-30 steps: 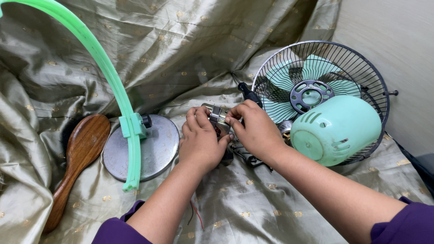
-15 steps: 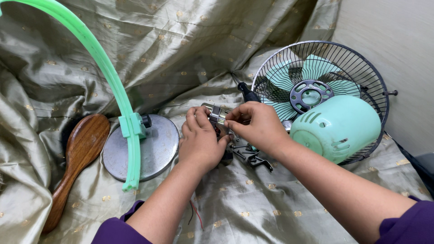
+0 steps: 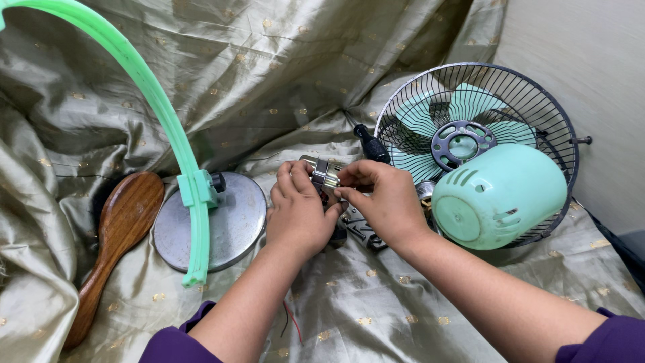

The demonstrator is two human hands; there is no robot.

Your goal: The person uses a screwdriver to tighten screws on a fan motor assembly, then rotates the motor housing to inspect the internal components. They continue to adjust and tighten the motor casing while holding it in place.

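— What is held, and how?

— A small metal motor part is gripped between both hands, just above the cloth and in front of the fan. The left hand is closed around it from below and the side; the right hand is pinched on its right end with thumb and forefinger.

— How may it be expected to handle?

— It is judged stiff and dense for its size, with smooth metal that could slip. Thin wires are seen trailing below the wrists; whether they are joined to it cannot be told, so the body is best gripped, not any lead.

— And outward from the hands?

— A dark metal bracket is partly seen beneath the right hand. One black-handled tool is laid just beyond. One fan is counted: a wire guard with pale green blades and a green motor housing. To the left, one round metal base, one green curved arm and one wooden brush are laid on the olive cloth.
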